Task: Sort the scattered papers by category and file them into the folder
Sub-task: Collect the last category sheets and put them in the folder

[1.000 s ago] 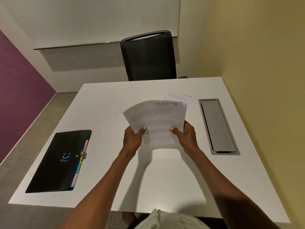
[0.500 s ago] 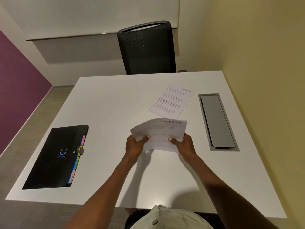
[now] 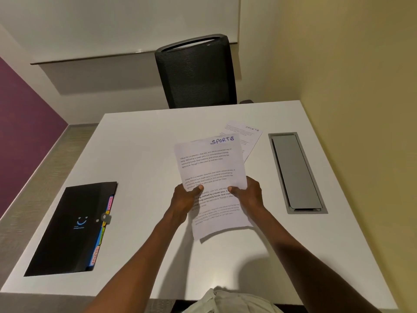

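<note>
Head view showed us holding the stack of papers with both hands: our left hand gripped its left edge, thumb on top, and our right hand pinched its right edge the same way. Half a second earlier the stack had been tipped low and nearly flat over the bench; now we had raised it upright toward us, so the top sheet faced the camera and its text could be read. We judged this to be the sorting step, checking the category before filing. The top sheet was white, printed in short paragraphs, with "SPORTS" handwritten in blue at its upper right corner; its lower part curled slightly. How many sheets lay behind it we could not tell. Well off to the left of our left hand lay the black folder, closed, coloured tabs along its right edge. Just beyond the stack, another sheet marked "SPORTS" rested flat on the bench.
</note>
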Demonstrator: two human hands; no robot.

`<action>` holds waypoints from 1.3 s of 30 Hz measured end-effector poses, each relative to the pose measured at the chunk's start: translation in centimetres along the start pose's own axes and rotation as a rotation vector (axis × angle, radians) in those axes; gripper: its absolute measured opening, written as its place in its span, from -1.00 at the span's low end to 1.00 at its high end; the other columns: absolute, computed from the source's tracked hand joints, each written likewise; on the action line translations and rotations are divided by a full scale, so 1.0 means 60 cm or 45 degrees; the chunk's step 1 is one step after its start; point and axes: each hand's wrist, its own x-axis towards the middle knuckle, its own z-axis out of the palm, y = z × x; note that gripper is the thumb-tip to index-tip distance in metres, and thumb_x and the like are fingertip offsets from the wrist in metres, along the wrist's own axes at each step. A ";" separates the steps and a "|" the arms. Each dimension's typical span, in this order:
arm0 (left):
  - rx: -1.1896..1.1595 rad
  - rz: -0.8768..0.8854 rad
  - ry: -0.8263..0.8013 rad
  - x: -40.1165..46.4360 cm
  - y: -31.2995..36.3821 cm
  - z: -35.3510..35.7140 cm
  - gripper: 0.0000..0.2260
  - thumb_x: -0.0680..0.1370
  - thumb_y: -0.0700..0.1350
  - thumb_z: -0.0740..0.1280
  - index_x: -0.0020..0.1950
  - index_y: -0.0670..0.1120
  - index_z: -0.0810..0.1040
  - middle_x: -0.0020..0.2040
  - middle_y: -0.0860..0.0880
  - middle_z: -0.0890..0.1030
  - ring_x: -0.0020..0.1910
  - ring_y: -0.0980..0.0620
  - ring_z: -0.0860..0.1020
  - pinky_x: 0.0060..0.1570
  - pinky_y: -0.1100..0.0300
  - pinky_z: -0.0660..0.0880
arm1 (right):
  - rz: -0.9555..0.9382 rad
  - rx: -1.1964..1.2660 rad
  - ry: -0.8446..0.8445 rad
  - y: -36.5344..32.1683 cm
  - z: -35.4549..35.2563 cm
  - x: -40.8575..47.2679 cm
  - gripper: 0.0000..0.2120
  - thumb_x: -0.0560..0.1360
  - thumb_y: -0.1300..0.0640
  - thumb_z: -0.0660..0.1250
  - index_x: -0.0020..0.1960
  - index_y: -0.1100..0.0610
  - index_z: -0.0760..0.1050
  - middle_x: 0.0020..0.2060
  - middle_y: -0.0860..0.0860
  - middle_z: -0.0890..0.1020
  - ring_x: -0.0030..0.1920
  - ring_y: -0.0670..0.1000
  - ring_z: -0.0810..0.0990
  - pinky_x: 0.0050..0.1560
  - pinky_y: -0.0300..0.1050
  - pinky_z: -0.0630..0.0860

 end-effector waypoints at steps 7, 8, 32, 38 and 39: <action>-0.069 0.236 0.140 0.010 0.032 0.001 -0.66 0.41 -0.10 0.58 0.16 -0.02 0.64 0.03 0.05 0.72 0.00 0.06 0.69 -0.02 0.12 0.62 | -0.166 0.084 0.005 -0.043 0.004 0.016 -0.65 0.45 0.18 0.48 0.21 0.11 0.54 0.01 -0.02 0.65 -0.03 -0.02 0.63 -0.13 -0.29 0.58; -0.063 0.228 0.141 0.012 0.027 0.000 -0.65 0.40 -0.10 0.59 0.16 -0.02 0.64 0.03 0.05 0.72 0.00 0.07 0.68 -0.02 0.13 0.62 | -0.164 0.090 0.005 -0.036 0.007 0.019 -0.65 0.44 0.19 0.48 0.21 0.11 0.54 0.00 -0.03 0.66 -0.03 -0.04 0.63 -0.14 -0.34 0.57; 0.185 0.004 -0.055 0.190 0.015 -0.078 -0.71 0.56 -0.10 0.43 0.24 -0.19 0.59 -0.37 0.17 0.58 -0.46 0.24 0.49 -0.39 0.35 0.43 | -0.025 -0.281 -0.277 -0.005 0.081 0.135 -0.81 0.43 0.16 0.46 0.05 0.12 0.62 -0.07 -0.03 0.71 -0.08 0.00 0.67 -0.07 -0.06 0.58; 0.071 -0.056 0.150 0.211 0.032 -0.113 -0.85 0.60 -0.20 0.35 0.17 -0.07 0.56 -0.23 -0.05 0.55 -0.40 0.06 0.42 -0.51 0.37 0.37 | -0.076 -0.858 -0.204 0.020 0.102 0.207 -0.51 0.63 -0.18 0.06 0.39 0.10 0.39 0.40 0.05 0.44 0.39 0.11 0.40 0.33 0.05 0.37; 0.056 -0.068 0.178 0.214 0.032 -0.121 -0.85 0.60 -0.21 0.35 0.17 -0.07 0.56 -0.27 -0.03 0.54 -0.44 0.10 0.40 -0.54 0.37 0.35 | -0.031 -1.059 -0.292 0.033 0.097 0.218 -0.44 0.62 -0.21 0.01 0.49 0.10 0.25 0.51 0.05 0.26 0.49 0.13 0.24 0.41 0.12 0.27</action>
